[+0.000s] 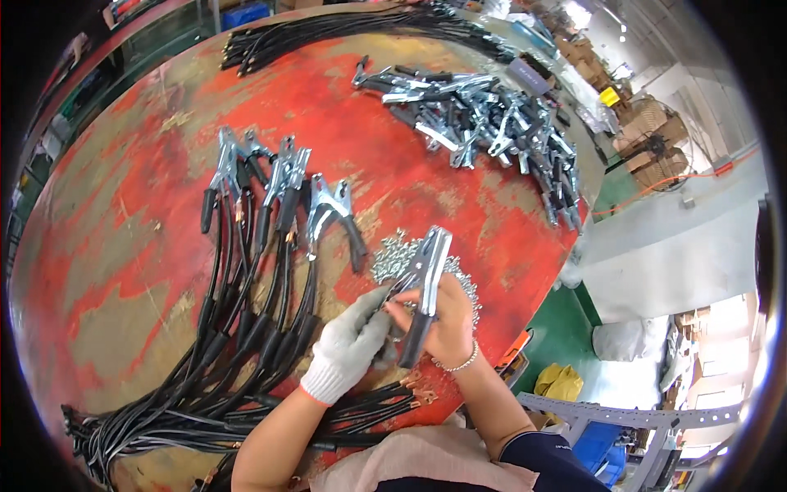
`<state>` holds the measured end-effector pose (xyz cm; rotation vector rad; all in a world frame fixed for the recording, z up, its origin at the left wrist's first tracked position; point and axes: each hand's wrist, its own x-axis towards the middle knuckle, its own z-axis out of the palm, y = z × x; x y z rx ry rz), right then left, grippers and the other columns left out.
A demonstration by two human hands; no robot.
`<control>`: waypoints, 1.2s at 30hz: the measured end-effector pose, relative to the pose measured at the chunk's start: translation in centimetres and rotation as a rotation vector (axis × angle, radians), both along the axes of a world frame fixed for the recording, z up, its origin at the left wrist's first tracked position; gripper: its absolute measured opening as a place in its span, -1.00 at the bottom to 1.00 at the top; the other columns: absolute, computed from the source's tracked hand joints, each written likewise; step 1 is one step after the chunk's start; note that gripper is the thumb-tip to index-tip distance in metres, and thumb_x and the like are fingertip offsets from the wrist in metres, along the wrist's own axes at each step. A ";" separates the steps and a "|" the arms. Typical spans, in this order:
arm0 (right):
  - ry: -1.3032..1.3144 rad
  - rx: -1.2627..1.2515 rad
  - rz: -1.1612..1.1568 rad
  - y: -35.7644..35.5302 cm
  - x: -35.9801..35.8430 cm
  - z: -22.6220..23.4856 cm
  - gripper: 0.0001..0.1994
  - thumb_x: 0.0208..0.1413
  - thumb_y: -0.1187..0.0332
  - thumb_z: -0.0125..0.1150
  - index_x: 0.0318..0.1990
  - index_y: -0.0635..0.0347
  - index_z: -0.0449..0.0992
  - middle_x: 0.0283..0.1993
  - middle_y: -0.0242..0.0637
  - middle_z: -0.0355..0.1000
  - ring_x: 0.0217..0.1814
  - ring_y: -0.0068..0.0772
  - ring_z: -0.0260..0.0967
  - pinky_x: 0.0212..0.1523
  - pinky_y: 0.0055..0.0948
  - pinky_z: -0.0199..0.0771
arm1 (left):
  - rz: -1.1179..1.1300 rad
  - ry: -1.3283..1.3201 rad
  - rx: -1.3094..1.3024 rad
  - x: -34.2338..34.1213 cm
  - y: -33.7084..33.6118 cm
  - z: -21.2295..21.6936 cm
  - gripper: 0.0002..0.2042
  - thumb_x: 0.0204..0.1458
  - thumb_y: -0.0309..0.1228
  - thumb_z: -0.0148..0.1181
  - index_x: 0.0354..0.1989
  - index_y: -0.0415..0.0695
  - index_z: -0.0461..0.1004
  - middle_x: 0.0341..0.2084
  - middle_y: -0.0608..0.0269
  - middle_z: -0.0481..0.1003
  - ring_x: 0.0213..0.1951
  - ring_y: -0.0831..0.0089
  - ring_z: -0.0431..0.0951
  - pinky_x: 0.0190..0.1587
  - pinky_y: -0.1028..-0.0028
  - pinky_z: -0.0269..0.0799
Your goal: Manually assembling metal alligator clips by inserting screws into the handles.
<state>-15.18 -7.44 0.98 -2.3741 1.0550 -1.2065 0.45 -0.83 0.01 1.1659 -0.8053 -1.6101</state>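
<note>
My right hand point(447, 316), bare with a bead bracelet, grips a metal clamp point(426, 279) with a black handle and holds it upright over the red worktable point(123, 246). My left hand point(354, 344), in a white knit glove, pinches at the clamp's lower jaw side, fingers touching the metal. Just behind the clamp lies a small heap of silver screws point(392, 254). To the left, three finished clamps point(279, 184) lie side by side with black cables point(238, 344) running toward me.
A big pile of loose metal clamps point(492, 123) lies at the far right of the table. A bundle of black cables point(344, 29) lies along the far edge. Copper-tipped cable ends point(410, 398) lie near my wrists. Cardboard boxes and floor sit beyond the table's right edge.
</note>
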 end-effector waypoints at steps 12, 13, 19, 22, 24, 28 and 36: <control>-0.028 0.143 -0.025 0.6 0.0 -0.5 -0.75 -0.23 0.52 0.49 -0.30 0.12 0.65 -0.38 -0.29 0.37 -0.36 -0.31 0.36 -0.35 -0.37 0.34 | -0.013 0.022 0.046 0.2 0.0 -0.1 -0.58 0.25 -0.43 -0.03 0.27 -0.25 0.25 -0.41 0.27 0.51 -0.55 0.62 0.49 -0.49 0.58 0.43; -0.021 0.120 0.001 0.6 -0.1 -0.5 -0.75 -0.23 0.52 0.49 -0.30 0.12 0.65 -0.37 -0.29 0.37 -0.36 -0.31 0.36 -0.35 -0.37 0.35 | -0.014 0.030 0.050 0.2 0.0 -0.2 -0.58 0.25 -0.42 -0.03 0.27 -0.25 0.26 -0.41 0.27 0.51 -0.55 0.62 0.49 -0.49 0.58 0.43; 0.038 0.004 0.025 0.6 -0.7 -0.7 -0.75 -0.23 0.50 0.48 -0.29 0.11 0.66 -0.32 -0.29 0.38 -0.35 -0.30 0.36 -0.34 -0.37 0.35 | -0.032 0.012 0.067 0.2 0.0 -0.1 -0.59 0.25 -0.43 -0.03 0.27 -0.24 0.26 -0.41 0.29 0.52 -0.54 0.64 0.49 -0.50 0.59 0.44; 0.046 -0.015 0.011 0.7 -1.1 -1.1 -0.73 -0.25 0.50 0.48 -0.28 0.10 0.67 -0.32 -0.29 0.38 -0.33 -0.30 0.36 -0.33 -0.38 0.36 | 0.015 0.046 0.063 0.0 0.1 -0.3 -0.59 0.25 -0.43 -0.03 0.27 -0.23 0.26 -0.41 0.30 0.52 -0.54 0.64 0.49 -0.50 0.60 0.44; 0.103 -0.005 0.021 0.7 -1.2 -0.5 -0.74 -0.26 0.49 0.49 -0.30 0.09 0.67 -0.32 -0.29 0.39 -0.33 -0.30 0.36 -0.33 -0.40 0.36 | 0.007 0.027 0.057 0.1 0.1 -0.3 -0.58 0.25 -0.43 -0.03 0.27 -0.23 0.26 -0.41 0.29 0.52 -0.54 0.64 0.49 -0.49 0.60 0.44; 0.015 -0.113 0.041 0.2 -1.2 -1.0 -0.75 -0.26 0.43 0.51 -0.31 0.05 0.67 -0.43 -0.35 0.39 -0.46 -0.31 0.31 -0.47 -0.39 0.29 | 0.004 0.037 0.061 0.2 0.1 -0.1 -0.58 0.25 -0.44 -0.04 0.28 -0.23 0.24 -0.40 0.29 0.52 -0.54 0.64 0.48 -0.49 0.60 0.44; 0.080 -0.092 0.107 0.4 -1.2 -0.2 -0.72 -0.25 0.38 0.50 -0.26 0.06 0.68 -0.42 -0.35 0.39 -0.47 -0.29 0.30 -0.49 -0.35 0.27 | 0.012 0.052 0.069 0.2 0.1 0.1 -0.57 0.24 -0.46 -0.02 0.29 -0.23 0.23 -0.40 0.28 0.52 -0.55 0.64 0.47 -0.50 0.60 0.42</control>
